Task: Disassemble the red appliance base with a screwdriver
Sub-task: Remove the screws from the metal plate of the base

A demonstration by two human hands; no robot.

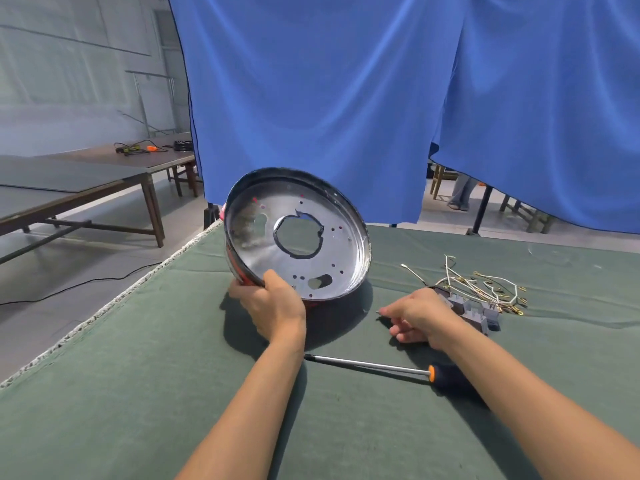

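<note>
We saw a blue curtain point(346, 98) at 12 o'clock, dark wooden tables point(86, 181) at 9 o'clock, grey floor point(86, 265) w/ daylight, pale wall point(69, 64) at 10.

Shiny metal on matt green cloth

The appliance base point(304, 237) shows bright, brushed metal inside with a glossy red outer skin at 7 o'clock; the screwdriver point(381, 367) has a polished steel shaft and matt dark handle; the table cloth point(138, 375) looks felt-like, frayed at its edge.
</note>
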